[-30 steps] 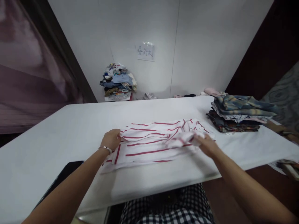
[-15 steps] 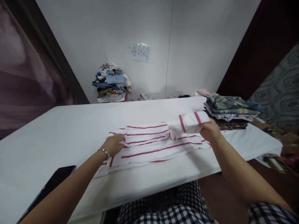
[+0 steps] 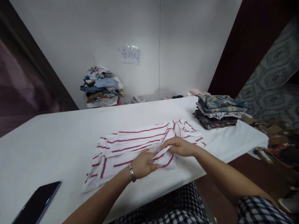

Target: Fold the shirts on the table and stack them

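A white shirt with red stripes (image 3: 135, 139) lies partly folded across the table, its collar end to the right. My right hand (image 3: 181, 147) pinches a flap of the shirt near the middle of its length. Beside it, on the near edge of the cloth, my left hand (image 3: 143, 164) grips the same striped fabric between thumb and fingers; a silver bracelet is on that wrist. The two hands are close together, and the fabric between them is bunched and slightly raised. Some fingertips are hidden in the folds.
A stack of folded shirts (image 3: 220, 112) stands at the table's right. A black phone (image 3: 38, 202) lies at the near left of the white table (image 3: 70, 137). A tall clothes pile (image 3: 101, 87) is behind the far edge, below a paper sign (image 3: 131, 55) on the wall.
My left hand has moved right from the shirt's left part to its near middle edge. My right hand has brought the lifted striped flap down and leftward. The view has shifted right.
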Action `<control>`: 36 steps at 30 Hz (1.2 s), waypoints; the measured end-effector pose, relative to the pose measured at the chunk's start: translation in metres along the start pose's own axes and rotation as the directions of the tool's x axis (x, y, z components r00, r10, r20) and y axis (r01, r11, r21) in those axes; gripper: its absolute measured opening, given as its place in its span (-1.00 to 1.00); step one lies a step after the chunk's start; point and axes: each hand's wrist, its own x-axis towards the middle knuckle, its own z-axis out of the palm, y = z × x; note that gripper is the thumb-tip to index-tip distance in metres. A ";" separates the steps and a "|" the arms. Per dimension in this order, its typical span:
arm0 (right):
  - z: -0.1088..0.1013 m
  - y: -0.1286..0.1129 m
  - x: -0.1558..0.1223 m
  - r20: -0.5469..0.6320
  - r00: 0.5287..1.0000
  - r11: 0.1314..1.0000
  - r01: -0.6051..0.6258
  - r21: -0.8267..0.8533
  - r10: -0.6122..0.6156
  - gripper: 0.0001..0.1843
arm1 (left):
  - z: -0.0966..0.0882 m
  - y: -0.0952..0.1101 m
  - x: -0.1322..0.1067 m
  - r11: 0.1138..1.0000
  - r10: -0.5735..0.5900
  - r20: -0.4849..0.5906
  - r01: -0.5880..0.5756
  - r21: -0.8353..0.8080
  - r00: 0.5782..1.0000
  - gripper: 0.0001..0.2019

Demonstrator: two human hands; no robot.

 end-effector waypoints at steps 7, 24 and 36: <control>-0.036 0.047 -0.016 -0.029 1.000 0.938 -0.011 -0.347 0.001 -0.55 | -0.041 0.031 -0.008 0.939 -0.097 0.051 0.109 -0.326 0.994 -0.69; -0.129 0.128 -0.039 -0.303 0.920 0.669 -0.390 -0.632 0.250 -0.74 | -0.115 0.005 -0.036 0.882 -0.428 0.255 0.462 -0.089 0.867 -0.77; -0.117 0.163 -0.028 -0.392 0.896 0.826 -0.375 -0.421 0.208 -0.39 | -0.155 -0.011 -0.040 0.685 -0.542 0.310 0.624 -0.377 0.781 -0.64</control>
